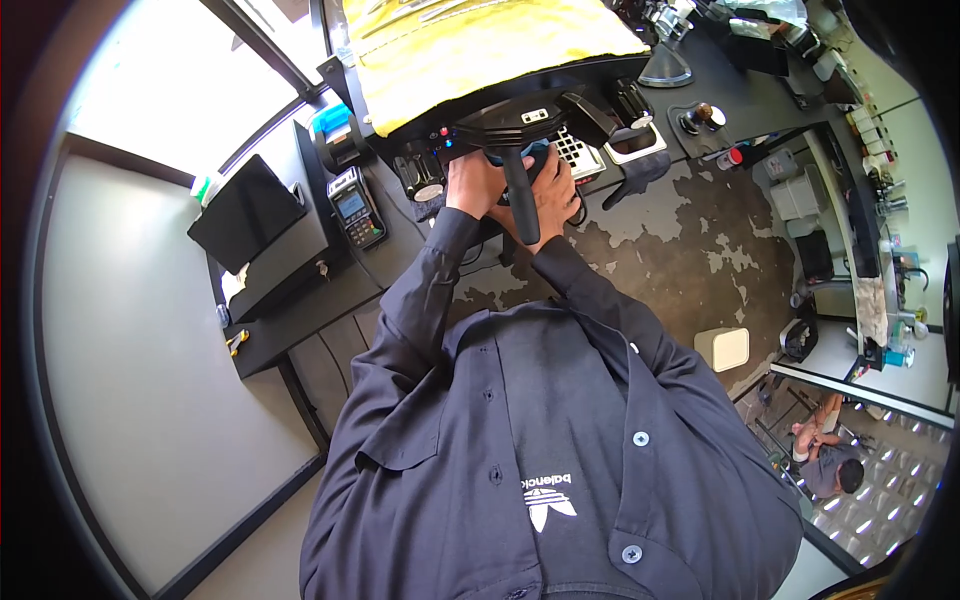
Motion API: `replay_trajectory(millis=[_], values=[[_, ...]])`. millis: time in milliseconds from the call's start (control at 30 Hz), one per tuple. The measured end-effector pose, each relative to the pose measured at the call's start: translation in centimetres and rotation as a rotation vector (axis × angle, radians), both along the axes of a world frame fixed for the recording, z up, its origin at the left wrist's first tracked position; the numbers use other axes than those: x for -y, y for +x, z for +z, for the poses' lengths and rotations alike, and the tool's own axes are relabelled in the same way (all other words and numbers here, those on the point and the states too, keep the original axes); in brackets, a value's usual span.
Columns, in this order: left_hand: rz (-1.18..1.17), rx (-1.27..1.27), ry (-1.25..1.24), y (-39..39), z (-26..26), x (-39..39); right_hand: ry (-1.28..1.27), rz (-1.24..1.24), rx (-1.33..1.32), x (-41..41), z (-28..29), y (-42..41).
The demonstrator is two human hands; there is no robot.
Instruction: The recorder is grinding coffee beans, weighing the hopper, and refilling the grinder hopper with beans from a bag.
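A black espresso machine [480,124] stands before me, a yellow cloth [495,45] over its top. From its front, a portafilter's black handle [525,202] points toward me, between my hands and partly covering them. Under the machine's front edge, my left hand [475,181] is against a dark object with a bluish rim; its fingertips are mostly hidden. My right hand [553,191] has its fingers curled around this dark object [537,161], whose kind I cannot tell. Right of my hands are a white-edged drip grate [579,155] and a dark cloth [643,178] hanging at the counter's edge.
At left stand a card terminal [355,210], a dark screen [247,214] and a small printer [337,135]. A tamper [703,112] rests on a tray on the right counter. A cream bin [722,349] stands on the worn floor. A person [829,465] sits beyond the lower-right partition.
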State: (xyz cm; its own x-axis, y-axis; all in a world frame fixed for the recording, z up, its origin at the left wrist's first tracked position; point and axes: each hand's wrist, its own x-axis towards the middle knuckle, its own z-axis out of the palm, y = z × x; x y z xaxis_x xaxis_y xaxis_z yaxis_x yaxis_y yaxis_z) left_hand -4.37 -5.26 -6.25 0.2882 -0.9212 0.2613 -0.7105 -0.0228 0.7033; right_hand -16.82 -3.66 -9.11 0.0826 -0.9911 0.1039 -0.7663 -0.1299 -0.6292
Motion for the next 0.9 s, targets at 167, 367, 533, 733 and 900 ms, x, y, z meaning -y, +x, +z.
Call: replay_trajectory(millis=[167,367,533,733,900], values=[[0.030,-0.009,0.005,-0.1,-0.3,0.3,-0.087,0.005,-0.017,0.4,-0.1,-0.3],[0.050,0.048,-0.110,0.1,-0.3,0.2,-0.248,0.114,0.038,-0.9,0.6,-4.5],[0.012,-0.016,-0.028,0.1,-0.3,0.0,-0.209,0.143,0.063,-4.0,2.1,-9.5],[0.079,0.023,-0.009,-0.3,-2.3,0.3,-0.138,0.076,0.110,-6.0,3.0,-14.4],[0.116,0.065,-0.007,-0.2,-4.1,0.7,-0.120,-0.016,0.198,-6.7,3.3,-17.1]])
